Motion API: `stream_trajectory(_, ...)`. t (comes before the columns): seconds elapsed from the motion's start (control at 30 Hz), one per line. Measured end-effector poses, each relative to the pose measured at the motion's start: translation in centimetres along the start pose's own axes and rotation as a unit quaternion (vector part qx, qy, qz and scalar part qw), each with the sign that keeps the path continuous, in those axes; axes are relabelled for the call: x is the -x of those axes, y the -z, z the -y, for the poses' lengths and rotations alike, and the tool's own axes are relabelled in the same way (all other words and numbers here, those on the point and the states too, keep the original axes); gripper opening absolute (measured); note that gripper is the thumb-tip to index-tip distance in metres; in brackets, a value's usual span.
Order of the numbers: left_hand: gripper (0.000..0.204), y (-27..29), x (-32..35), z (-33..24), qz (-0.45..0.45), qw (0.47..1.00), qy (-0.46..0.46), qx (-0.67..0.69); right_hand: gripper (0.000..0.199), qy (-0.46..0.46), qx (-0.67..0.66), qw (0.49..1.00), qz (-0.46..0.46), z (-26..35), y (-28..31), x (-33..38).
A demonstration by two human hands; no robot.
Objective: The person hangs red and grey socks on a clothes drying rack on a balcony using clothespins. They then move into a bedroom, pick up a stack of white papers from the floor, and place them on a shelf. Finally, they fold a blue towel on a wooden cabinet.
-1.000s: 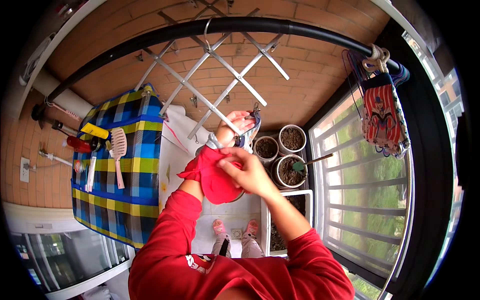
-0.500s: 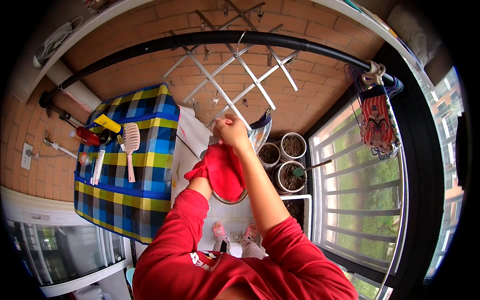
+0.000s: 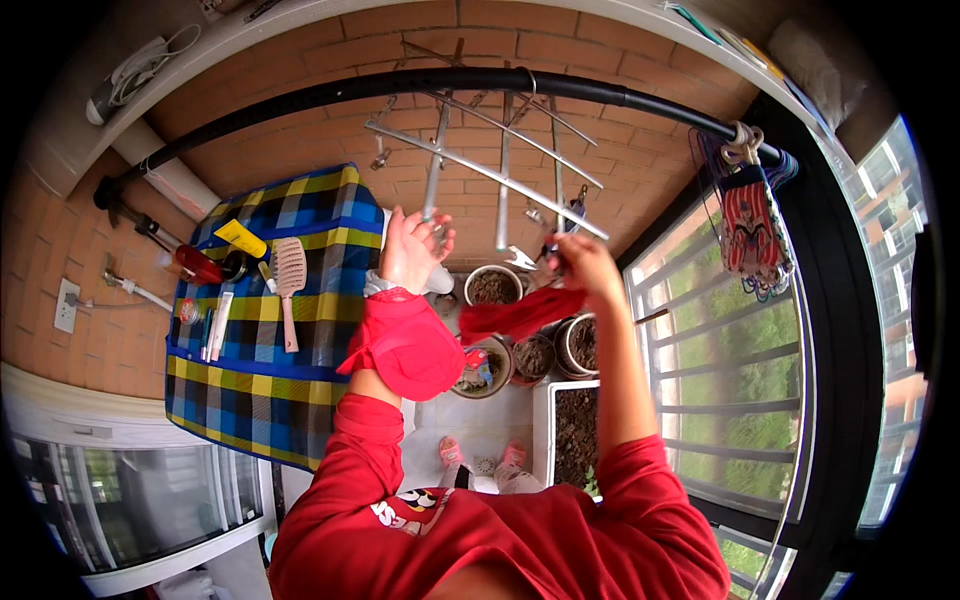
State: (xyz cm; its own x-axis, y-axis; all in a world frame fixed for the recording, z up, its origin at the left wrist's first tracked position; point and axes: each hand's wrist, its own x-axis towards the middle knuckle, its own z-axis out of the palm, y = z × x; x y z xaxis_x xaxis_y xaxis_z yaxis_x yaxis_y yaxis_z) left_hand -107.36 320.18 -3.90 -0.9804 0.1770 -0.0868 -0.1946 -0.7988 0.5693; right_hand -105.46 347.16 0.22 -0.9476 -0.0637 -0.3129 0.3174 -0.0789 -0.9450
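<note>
While the right hand (image 3: 590, 268) pinches a long, crumpled strip of red cloth (image 3: 522, 316), motion-blurred, the left hand (image 3: 406, 252) is raised palm up, fingers loosely spread and gripping nothing visible. Left fingertips sit right by a bar end of the silver metal lattice rack (image 3: 500, 178); contact: can't tell. Rack hangs from a curved black rod (image 3: 330, 93). Right hand is just under the rack's right-hand bar ends; can't tell if it touches a clip. Strip trails leftward from that hand, over the round pots. Second piece, a folded bright red cloth (image 3: 408, 345), is draped over the left forearm. Off to the left: blue-yellow checked cover (image 3: 270, 400) with a pink paddle hairbrush (image 3: 289, 265) on it.
</note>
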Motion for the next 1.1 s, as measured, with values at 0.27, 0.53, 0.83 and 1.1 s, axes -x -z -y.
stream_trajectory(0.27,0.023,-6.5,2.0,0.8,0.137,0.979,0.066,-0.134,0.021,0.036,0.128,0.991,0.001,5.1,7.9,-0.8)
stream_trajectory(0.53,0.011,-10.6,0.9,7.1,0.124,0.966,0.099,-0.203,0.020,0.048,0.036,0.993,-0.099,3.2,13.3,2.9)
stream_trajectory(0.83,0.010,-13.2,-0.8,12.9,0.071,0.976,0.027,-0.206,0.018,0.041,-0.225,0.971,0.065,1.2,11.8,6.1)
stream_trajectory(1.1,0.015,-13.3,-1.4,13.5,0.068,0.969,0.005,-0.238,0.027,0.298,0.169,0.940,0.008,0.3,9.4,7.5)
